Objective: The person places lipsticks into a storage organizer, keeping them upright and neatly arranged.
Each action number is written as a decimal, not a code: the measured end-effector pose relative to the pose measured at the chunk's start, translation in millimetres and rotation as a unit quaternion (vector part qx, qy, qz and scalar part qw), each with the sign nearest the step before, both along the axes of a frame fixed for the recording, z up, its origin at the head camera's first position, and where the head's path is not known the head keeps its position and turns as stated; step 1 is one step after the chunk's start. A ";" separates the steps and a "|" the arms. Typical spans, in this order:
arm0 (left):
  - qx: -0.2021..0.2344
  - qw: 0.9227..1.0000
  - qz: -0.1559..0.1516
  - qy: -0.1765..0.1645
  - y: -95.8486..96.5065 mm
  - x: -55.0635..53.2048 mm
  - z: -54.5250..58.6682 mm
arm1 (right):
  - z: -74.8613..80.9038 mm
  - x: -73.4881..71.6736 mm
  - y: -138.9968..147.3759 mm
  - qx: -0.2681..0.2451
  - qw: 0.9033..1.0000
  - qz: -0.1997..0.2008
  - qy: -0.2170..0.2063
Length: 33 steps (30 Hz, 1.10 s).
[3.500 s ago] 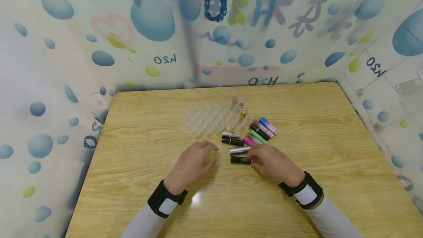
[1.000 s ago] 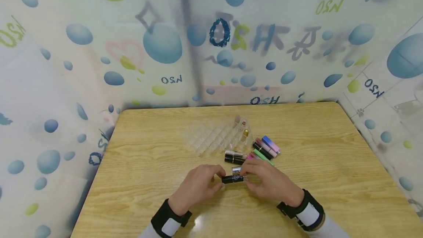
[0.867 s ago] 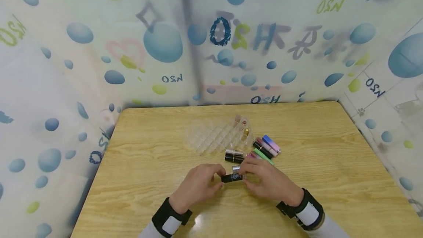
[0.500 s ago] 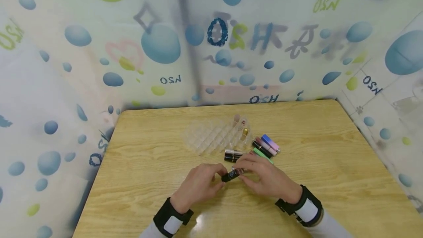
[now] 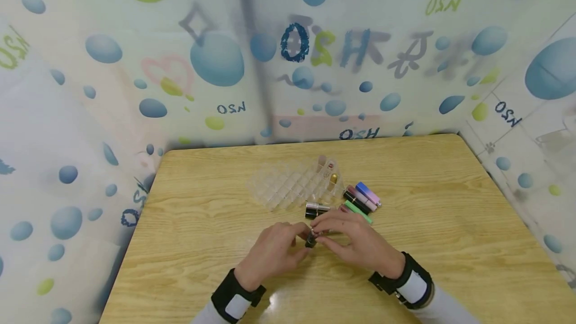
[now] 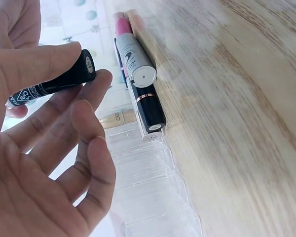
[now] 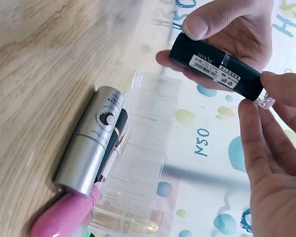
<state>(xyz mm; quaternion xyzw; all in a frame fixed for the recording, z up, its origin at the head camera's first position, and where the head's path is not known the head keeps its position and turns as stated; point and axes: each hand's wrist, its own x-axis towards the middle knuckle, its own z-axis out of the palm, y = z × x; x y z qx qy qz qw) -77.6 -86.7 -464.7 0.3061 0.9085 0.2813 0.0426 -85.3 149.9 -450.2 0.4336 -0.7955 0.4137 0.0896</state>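
Pinching the black tube (image 7: 214, 66) over the middle of the desk (image 5: 202, 189), with left grip (image 5: 272, 251) nearly closed on its dark end and right grip (image 5: 357, 239) on its clear-tipped end, probably for steadiness. Seeing the silver tube (image 7: 91, 140) lying near, perhaps for easy reach, and, toward the far edge, the clear tray (image 5: 279, 189), with narrow compartments probably supporting the gold tube (image 5: 333, 179).

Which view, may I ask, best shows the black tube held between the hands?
The right wrist view: the black tube shows nearly whole, its white label visible. The left wrist view shows one end and some side; the head view, only a small dark piece.
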 end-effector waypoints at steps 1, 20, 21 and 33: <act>0.000 1.000 0.001 0.002 0.3 0.1 0.0 | -0.4 0.0 -0.9 -0.008 1.000 0.004 0.003; 0.026 0.997 0.055 0.049 -15.8 -6.1 2.7 | 9.2 -10.6 -0.5 -0.031 0.998 -0.017 0.044; 0.033 0.996 0.063 0.058 -17.6 -7.8 2.1 | 10.0 -11.8 0.8 -0.026 0.998 -0.027 0.048; 0.062 0.970 0.172 0.160 -38.4 -37.5 -11.1 | 8.2 -45.7 9.0 -0.051 0.993 -0.093 0.048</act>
